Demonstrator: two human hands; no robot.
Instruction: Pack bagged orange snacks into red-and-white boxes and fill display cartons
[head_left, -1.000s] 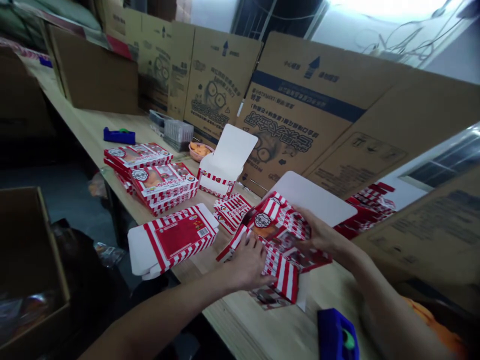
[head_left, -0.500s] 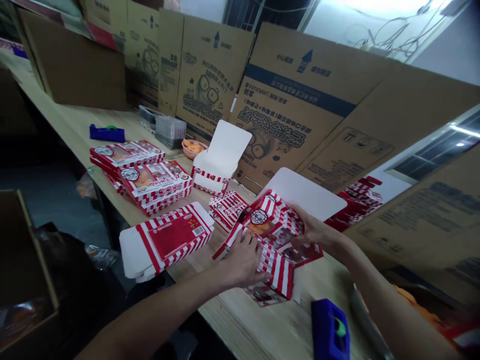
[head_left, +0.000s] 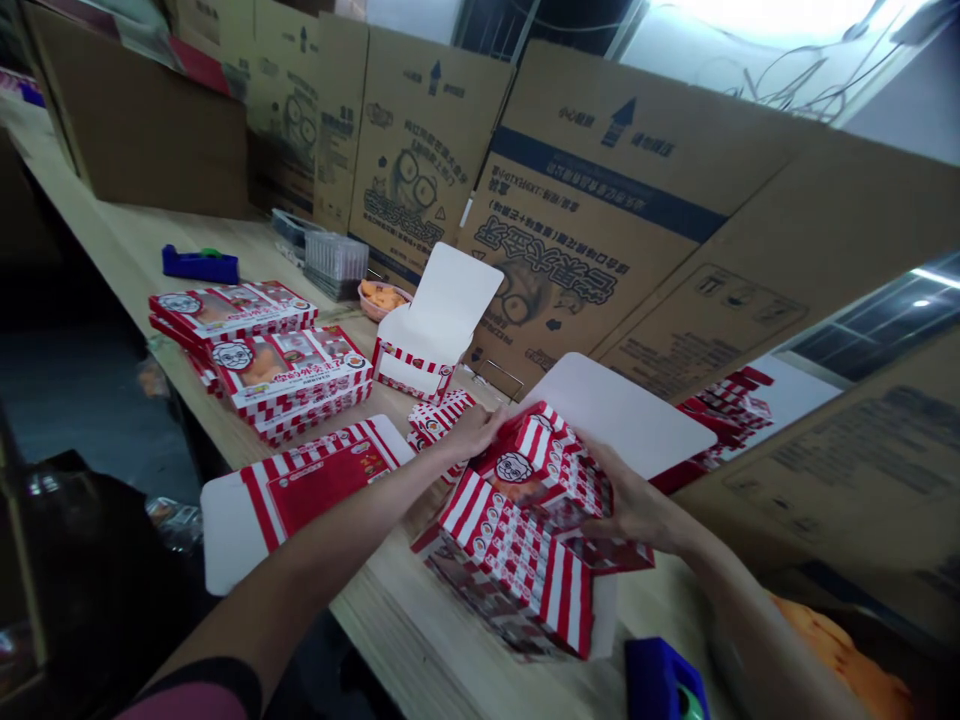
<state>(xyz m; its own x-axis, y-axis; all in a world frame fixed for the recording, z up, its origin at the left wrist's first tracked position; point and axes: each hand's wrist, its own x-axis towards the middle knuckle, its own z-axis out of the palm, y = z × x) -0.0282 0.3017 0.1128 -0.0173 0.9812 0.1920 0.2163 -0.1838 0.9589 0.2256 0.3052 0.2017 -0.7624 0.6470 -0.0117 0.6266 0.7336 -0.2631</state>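
A red-and-white striped cardboard box (head_left: 517, 560) lies unfolded on the table in front of me, its large white flap (head_left: 622, 410) raised at the back. Inside its fold sits a raised printed section (head_left: 551, 465) with a cartoon face. My right hand (head_left: 630, 500) grips this section from the right, thumb in front and the other fingers partly hidden behind. At the box's back left corner, my left hand (head_left: 478, 432) is closed at the edge beside the white flap; its fingertips are partly hidden. Behind my left wrist lie small striped cartons (head_left: 442, 412).
Stacked printed boxes (head_left: 292, 370) stand at the left, near another striped box (head_left: 322, 480) lying under my left forearm. An open white-lidded box (head_left: 420, 350), a bowl of orange pieces (head_left: 382, 298) and blue tape dispensers (head_left: 201, 264) are on the table. Tall cardboard panels (head_left: 585, 220) line the back.
My left hand has lifted off the front striped panel and moved back to the box's far left corner. The front panel has tilted up. My right hand keeps its hold.
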